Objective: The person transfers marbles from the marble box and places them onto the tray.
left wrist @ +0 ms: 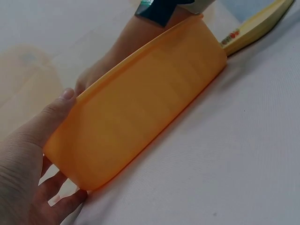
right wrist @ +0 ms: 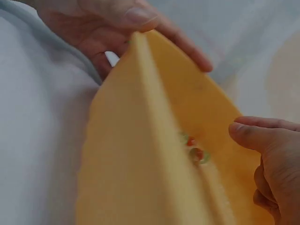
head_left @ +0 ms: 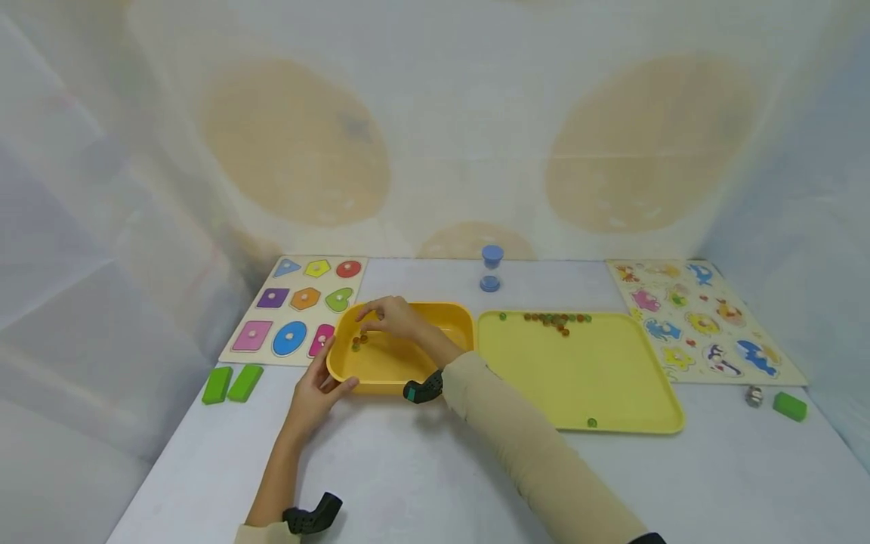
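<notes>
My left hand (head_left: 316, 397) grips the left end of a deep orange-yellow bin (head_left: 408, 370). In the left wrist view its thumb lies on the rim and its fingers reach round the outside wall. My right hand (head_left: 394, 316) is over the inside of the bin, towards its left end. In the right wrist view this hand's fingers are curled and the thumb meets the index finger; no bead shows between them. A few small green and orange glass beads (right wrist: 199, 155) lie on the bin's floor close to the right hand.
A shallow yellow tray (head_left: 612, 378) adjoins the bin on the right, with beads (head_left: 557, 319) along its far edge and one near its front. Puzzle boards (head_left: 288, 287) flank both sides. Green blocks (head_left: 245, 383), a metal piece (head_left: 754, 396) and a blue hourglass-shaped item (head_left: 492, 266) stand around.
</notes>
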